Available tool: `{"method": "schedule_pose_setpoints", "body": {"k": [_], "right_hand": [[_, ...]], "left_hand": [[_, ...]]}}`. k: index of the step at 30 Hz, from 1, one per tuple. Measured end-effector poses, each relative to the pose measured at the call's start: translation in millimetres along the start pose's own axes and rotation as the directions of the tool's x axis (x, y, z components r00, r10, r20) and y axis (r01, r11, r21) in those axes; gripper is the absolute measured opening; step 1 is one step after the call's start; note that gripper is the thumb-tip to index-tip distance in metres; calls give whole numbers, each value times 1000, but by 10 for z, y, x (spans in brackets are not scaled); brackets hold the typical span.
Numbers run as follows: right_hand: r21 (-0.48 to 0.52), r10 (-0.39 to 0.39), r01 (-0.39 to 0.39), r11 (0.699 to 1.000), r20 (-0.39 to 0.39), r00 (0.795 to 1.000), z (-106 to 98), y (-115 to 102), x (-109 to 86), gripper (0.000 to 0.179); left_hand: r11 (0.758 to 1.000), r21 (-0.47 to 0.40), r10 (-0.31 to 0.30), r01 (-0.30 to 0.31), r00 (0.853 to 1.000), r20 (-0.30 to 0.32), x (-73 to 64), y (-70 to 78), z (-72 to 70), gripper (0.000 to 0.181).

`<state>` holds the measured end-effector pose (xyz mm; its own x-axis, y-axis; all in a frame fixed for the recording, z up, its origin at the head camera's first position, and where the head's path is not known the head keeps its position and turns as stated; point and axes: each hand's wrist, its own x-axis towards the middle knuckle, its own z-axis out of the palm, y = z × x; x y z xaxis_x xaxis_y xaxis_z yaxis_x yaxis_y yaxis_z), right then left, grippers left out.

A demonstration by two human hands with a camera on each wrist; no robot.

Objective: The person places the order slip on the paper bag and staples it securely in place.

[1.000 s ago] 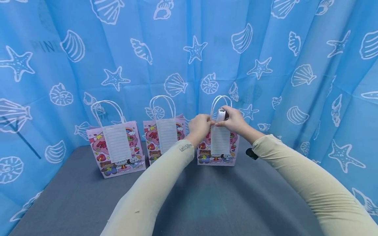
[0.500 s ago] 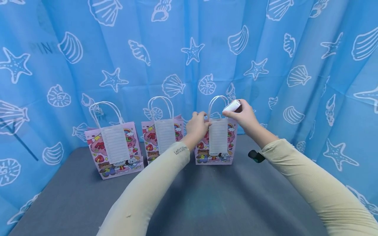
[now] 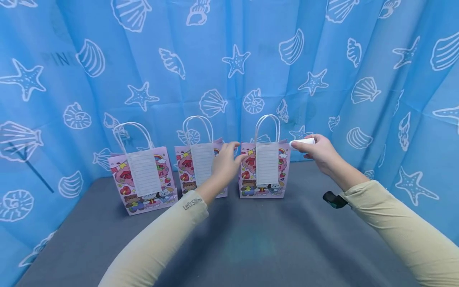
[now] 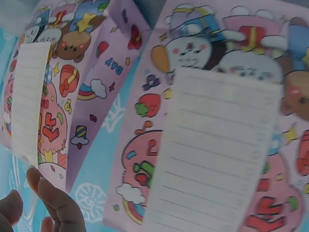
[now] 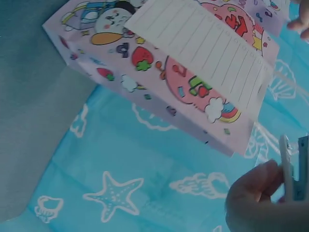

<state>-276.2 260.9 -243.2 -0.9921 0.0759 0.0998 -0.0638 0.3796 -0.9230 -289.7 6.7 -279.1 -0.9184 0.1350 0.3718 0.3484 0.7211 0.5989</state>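
In the head view, my right hand (image 3: 324, 155) holds a white stapler (image 3: 302, 141) to the right of the right-hand pink gift bag (image 3: 247, 171). The stapler's metal part shows at the edge of the right wrist view, beside my thumb. A lined paper sheet (image 3: 267, 163) hangs on the front of that bag, below its white handles (image 3: 267, 119). My left hand (image 3: 226, 161) is in front of the middle gift bag (image 3: 184, 169), fingers apart and holding nothing. In the left wrist view, its fingertip (image 4: 36, 176) appears near the lower end of a lined sheet (image 4: 30, 101).
A third gift bag (image 3: 122, 179), with its own lined sheet (image 3: 145, 173), stands at the left on the grey table (image 3: 251, 239). Behind the bags hangs a blue curtain (image 3: 229, 32) with white shell prints. A dark object (image 3: 334, 199) sits at my right wrist.
My right hand has moved the stapler from the top of the right bag's sheet out to the right and lower. My left hand has left that bag, moving left with its fingers spreading.
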Motion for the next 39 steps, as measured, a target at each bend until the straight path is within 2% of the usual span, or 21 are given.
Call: {"method": "schedule_pose_setpoints", "body": {"k": [2,4,9,11,13,17,20,24,28,32,39], "right_hand": [[20,19,-20,1000,17,1000,-44,43,-31,68],[86,44,-48,995,39,998,-80,87,-56,68],[238,96,-117,964,96,991,-194,207,-112,74],[227,117,-138,964,104,988,-241,266,-133,74],[173,154,-168,970,92,984,-274,331,-152,72],[91,226,-231,969,59,972,-291,441,-186,53],[95,242,-245,965,43,969,-291,495,-205,45],[94,246,-247,965,19,969,-297,557,-237,60],[28,274,-274,961,5,962,-294,639,-274,82],[-18,310,-310,950,-2,951,-309,741,-306,89],[9,350,-350,937,-9,937,-334,878,-329,92]], "left_hand": [[999,-36,2,-2,1000,0,-71,-67,-35,44],[998,-68,-2,2,1000,1,-140,-128,-69,43],[995,-101,1,-1,1000,3,-300,-250,-138,42],[994,-105,3,-3,1000,-1,-345,-291,-154,42],[994,-105,0,0,1000,-4,-389,-333,-173,42],[994,-106,-24,23,1000,-9,-464,-423,-218,42],[993,-110,-37,36,999,-13,-510,-487,-259,43],[993,-111,-43,39,999,-30,-580,-579,-314,43],[994,-101,-53,48,997,-48,-655,-687,-358,42],[994,-98,-51,45,997,-56,-716,-772,-408,42],[990,-131,-63,53,995,-79,-774,-886,-477,43]]}}
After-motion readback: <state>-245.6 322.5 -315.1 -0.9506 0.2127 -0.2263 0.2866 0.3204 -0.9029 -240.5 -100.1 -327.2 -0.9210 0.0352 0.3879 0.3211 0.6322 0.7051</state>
